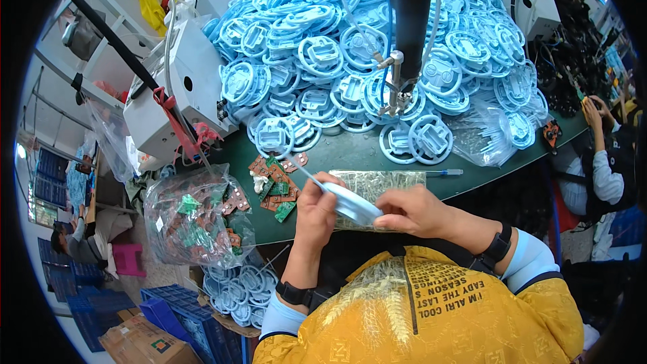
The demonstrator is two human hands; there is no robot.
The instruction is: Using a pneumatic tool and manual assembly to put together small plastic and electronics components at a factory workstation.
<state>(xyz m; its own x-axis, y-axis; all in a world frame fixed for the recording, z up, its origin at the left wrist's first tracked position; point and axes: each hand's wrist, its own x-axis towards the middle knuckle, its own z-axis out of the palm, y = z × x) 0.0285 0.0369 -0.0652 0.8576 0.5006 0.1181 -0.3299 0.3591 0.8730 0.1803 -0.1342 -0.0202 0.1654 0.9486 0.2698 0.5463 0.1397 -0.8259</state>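
Observation:
A light blue round plastic part (354, 203) is held tilted, nearly edge-on, between my two hands, just above the near edge of the table. My left hand (315, 212) is closed on its left side. A thin pale rod (304, 171) sticks out up and leftward by the left fingers; whether they grip it cannot be told. On the right side, my right hand (411, 210) pinches the part's rim. Beneath it lies a gold, glittery flat pad (397, 179). Small brown and green circuit boards (278, 189) lie left of my left hand.
A big heap of light blue parts (317, 54) covers the table's far side. A black column tool (411, 20) hangs over it. A clear bag of boards (195, 219) sits left, near a white machine (182, 87). A thin blue-tipped tool (445, 172) lies right.

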